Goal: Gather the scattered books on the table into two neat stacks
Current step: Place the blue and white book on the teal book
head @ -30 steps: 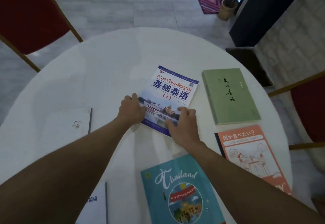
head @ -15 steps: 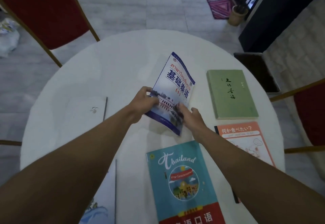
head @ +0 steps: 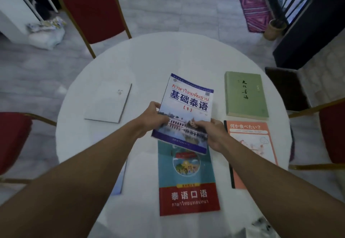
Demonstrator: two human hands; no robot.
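Hands grip one book between them. The left hand [head: 154,115] is closed on the left edge of the blue-and-white book [head: 186,110], fingers curled under and thumb on the cover. The right hand [head: 212,134] is closed on the lower right corner of the same book, thumb lying across the cover picture.

The blue-and-white book carries Thai and Chinese title lettering, a "(1)" mark, a blue border and a photograph of a building by water. Its near edge overlaps the far end of the teal-and-red book [head: 188,180]; whether the two touch cannot be told.

The teal-and-red book lies flat on the round white table [head: 168,54], cover up, nearest the person. Taking that book as landmark: an orange book [head: 250,148] with Japanese lettering lies flat just to its right, partly crossed by the right forearm. A green book [head: 244,94] lies beyond the orange one, edges near but apart. A white book [head: 109,102] lies well to the far left. A further book [head: 121,180] shows only its edge to the left, behind the left forearm.
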